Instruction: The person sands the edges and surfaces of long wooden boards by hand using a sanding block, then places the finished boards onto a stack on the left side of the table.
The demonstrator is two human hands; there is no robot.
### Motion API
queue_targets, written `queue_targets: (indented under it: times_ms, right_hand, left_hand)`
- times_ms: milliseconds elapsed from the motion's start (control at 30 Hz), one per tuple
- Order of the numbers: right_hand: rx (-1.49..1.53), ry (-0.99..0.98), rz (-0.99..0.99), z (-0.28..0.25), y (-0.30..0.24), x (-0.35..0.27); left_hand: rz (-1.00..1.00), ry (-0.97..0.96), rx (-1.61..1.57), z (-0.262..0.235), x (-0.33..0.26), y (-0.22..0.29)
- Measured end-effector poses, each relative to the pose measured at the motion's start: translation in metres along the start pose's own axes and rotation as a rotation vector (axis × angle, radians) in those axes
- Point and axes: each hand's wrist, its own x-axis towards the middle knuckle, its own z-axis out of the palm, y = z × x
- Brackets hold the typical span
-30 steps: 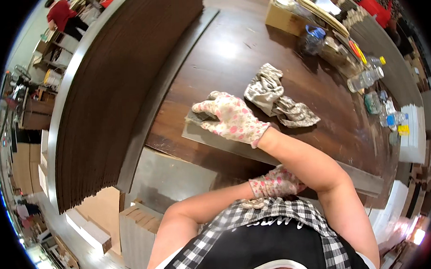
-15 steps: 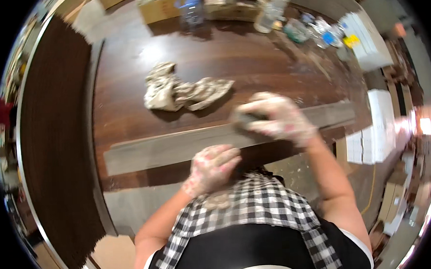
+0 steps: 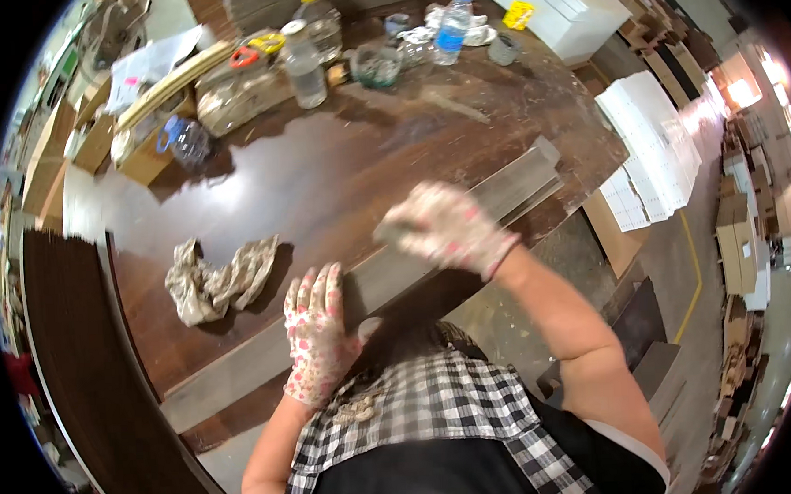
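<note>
A long grey plank point(image 3: 242, 370) lies slantwise along the near edge of a dark wooden table point(image 3: 322, 171). My left hand point(image 3: 318, 332), in a flowered glove, lies flat on the plank with fingers stretched out, holding nothing. My right hand point(image 3: 443, 230), gloved the same, is blurred. It is curled down on the plank farther right, over what looks like a small dark pad mostly hidden under the fingers. A crumpled patterned rag point(image 3: 220, 277) lies on the table just left of my left hand.
Plastic bottles point(image 3: 304, 66), a small bowl point(image 3: 374, 67) and cardboard boxes point(image 3: 239, 95) crowd the far side of the table. White boxes point(image 3: 570, 5) and stacked white sheets point(image 3: 656, 147) stand to the right. A stack of dark panels point(image 3: 83, 375) lies at the left.
My right hand has slid along the plank from its left end toward its right end. My left hand came up from my body onto the plank. The view has swung right.
</note>
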Motion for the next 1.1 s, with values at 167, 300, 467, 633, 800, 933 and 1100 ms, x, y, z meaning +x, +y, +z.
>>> queue_targets:
  times_ms: [167,300,467,633,800,933,1100]
  right_hand:
    - [-0.118,-0.009,0.255,-0.064,0.083,-0.041]
    - [-0.385,-0.021,0.688,-0.109,0.175,-0.071]
    - [-0.048,-0.101,0.267,-0.077,0.135,-0.053]
    - [-0.065,0.125,0.538,-0.122,0.204,-0.102]
    - [-0.012,0.228,0.491,-0.102,0.203,-0.144]
    - [0.203,0.033,0.595,-0.123,0.196,-0.203]
    - [0.148,0.453,0.582,-0.101,0.171,-0.190]
  left_hand:
    - [-0.113,-0.130,0.015,0.006,0.001,0.002]
    - [-0.110,-0.163,0.058,0.009,0.005,0.004]
    - [-0.121,-0.131,0.104,0.016,-0.003,-0.004]
    - [-0.108,-0.142,0.106,0.014,-0.002,-0.003]
    - [-0.120,-0.167,0.095,0.015,-0.004,-0.012]
    - [-0.108,-0.199,0.117,0.016,-0.008,-0.011]
    - [-0.017,-0.105,0.086,0.018,-0.007,-0.011]
